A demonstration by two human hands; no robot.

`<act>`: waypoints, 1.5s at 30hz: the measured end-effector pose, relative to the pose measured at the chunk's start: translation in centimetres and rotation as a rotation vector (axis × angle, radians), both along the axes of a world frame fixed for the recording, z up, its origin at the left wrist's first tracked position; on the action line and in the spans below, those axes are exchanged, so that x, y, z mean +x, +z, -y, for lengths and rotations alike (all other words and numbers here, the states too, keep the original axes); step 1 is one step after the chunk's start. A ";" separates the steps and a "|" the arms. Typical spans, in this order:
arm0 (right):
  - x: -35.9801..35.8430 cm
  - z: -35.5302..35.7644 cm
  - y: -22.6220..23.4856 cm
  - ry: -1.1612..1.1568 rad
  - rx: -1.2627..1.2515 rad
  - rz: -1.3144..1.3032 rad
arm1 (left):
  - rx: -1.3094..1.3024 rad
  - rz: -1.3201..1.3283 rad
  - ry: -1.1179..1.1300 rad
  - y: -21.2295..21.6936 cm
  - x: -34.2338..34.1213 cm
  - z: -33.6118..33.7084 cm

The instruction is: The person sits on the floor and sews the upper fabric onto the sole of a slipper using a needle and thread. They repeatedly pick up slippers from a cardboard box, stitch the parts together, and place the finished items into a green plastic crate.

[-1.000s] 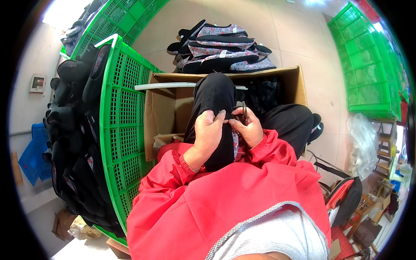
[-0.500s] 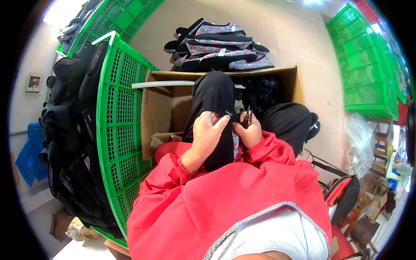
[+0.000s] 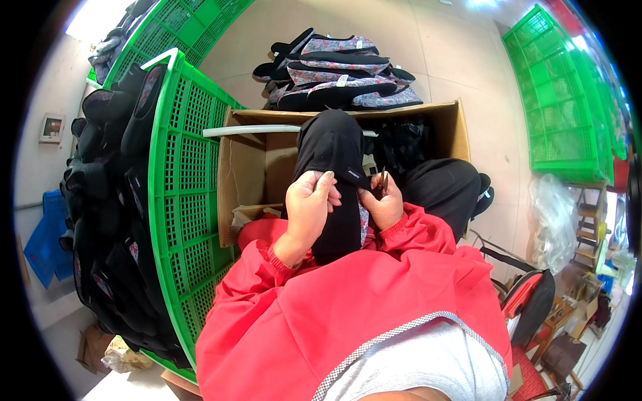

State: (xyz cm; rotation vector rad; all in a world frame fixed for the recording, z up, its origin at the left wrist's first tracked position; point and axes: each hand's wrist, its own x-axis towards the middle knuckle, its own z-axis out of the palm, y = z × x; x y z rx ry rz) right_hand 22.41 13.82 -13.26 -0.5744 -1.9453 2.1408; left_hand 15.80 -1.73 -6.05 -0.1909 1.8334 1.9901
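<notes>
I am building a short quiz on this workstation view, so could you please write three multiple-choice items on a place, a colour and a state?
1. Where does the pile of patterned fabric shoes with black trim lie?
A. on the floor beyond the open brown cardboard box
B. inside the green plastic lattice crate
C. on the person's lap

2. What colour are the sleeves of the person's jacket?
A. blue
B. red
C. yellow

3. How is the black fabric shoe held?
A. lying loose in the box
B. in the left hand alone
C. by both hands, the right hand also holding a small metal tool

Answers: 1 A, the pile sits past the box's far wall. 2 B, both sleeves are red. 3 C, fingers of both hands close on the shoe.
</notes>
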 end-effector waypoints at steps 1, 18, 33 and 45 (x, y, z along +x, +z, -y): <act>0.0 -0.1 0.0 0.016 -0.013 0.003 | 0.012 -0.016 0.002 0.0 0.2 0.2; 0.1 -0.1 -0.1 0.033 -0.216 -0.039 | -0.136 -0.375 0.045 -1.1 -1.4 3.6; 0.5 0.1 -0.5 0.068 -0.146 -0.024 | -0.263 -0.379 0.008 -1.5 0.0 3.8; 0.7 0.6 -0.8 0.034 -0.164 0.045 | -0.586 -0.821 0.104 -0.4 0.6 3.5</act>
